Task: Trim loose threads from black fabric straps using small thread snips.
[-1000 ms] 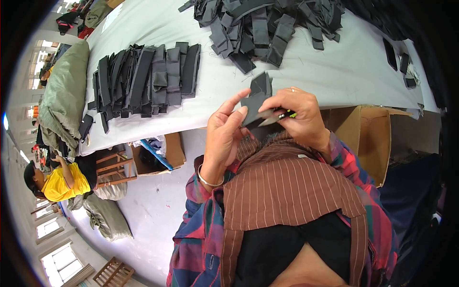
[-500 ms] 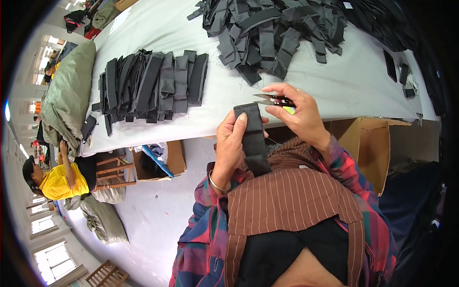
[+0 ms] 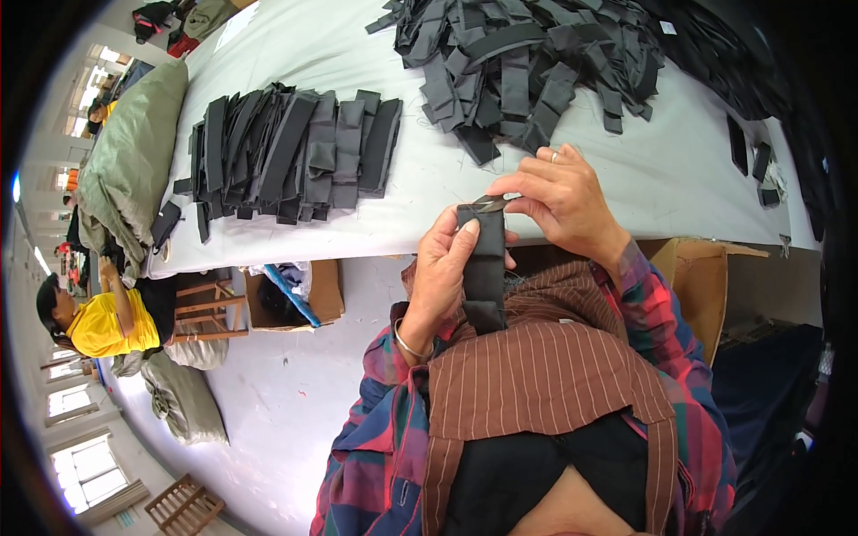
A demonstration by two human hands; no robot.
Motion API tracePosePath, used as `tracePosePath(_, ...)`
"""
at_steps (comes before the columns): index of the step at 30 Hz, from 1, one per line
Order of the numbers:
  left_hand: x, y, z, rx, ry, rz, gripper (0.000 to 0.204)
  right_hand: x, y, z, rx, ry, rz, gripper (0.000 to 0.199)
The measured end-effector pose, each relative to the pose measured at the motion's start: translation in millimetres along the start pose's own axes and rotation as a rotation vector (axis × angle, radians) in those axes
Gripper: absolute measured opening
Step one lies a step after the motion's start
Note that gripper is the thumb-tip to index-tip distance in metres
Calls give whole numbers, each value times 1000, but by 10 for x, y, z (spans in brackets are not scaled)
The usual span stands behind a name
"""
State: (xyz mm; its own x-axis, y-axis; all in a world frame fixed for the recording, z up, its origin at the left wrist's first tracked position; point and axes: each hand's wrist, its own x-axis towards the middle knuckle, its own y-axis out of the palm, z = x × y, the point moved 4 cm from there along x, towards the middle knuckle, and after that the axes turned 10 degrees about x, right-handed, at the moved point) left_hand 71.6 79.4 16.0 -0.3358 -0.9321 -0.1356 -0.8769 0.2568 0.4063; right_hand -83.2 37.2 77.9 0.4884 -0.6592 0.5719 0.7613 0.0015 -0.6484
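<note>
My left hand (image 3: 444, 268) pinches a dark grey fabric strip (image 3: 485, 268) near its top end, thumb on the front face. The strip hangs down over my apron. Thread snips (image 3: 489, 205) sit in my right hand (image 3: 565, 201), their blades lying across the strip's top edge. Whether the blades are apart or together is too small to tell. Ahead of my hands on the white-covered table (image 3: 429, 234) a loose heap of similar strips (image 3: 527, 71) lies spread out. To the left stands a neater row of strips (image 3: 290, 156).
Black cloth (image 3: 715, 54) is bunched at the far right, with small dark pieces (image 3: 761, 161) near it. Under the table are cardboard boxes (image 3: 326, 290). A large green sack (image 3: 134, 152) leans at the table's left end, beside a person in a yellow shirt (image 3: 116, 323).
My right hand has turned and brought the snips onto the strip's top edge; earlier their blades showed apart, just above it. My left hand and the strip have shifted slightly right.
</note>
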Motion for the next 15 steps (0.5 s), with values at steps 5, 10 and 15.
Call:
tracePosePath(5,2,-19,-9,-11,-18,-14,26,31,13,9,19,2,5,17)
tracePosePath(10,11,-23,8,-17,-25,-4,25,34,64,-3,25,-33,-21,16)
tracePosePath(15,0,-58,-7,-17,-21,-56,29,-51,18,-79,88,108,-60,17)
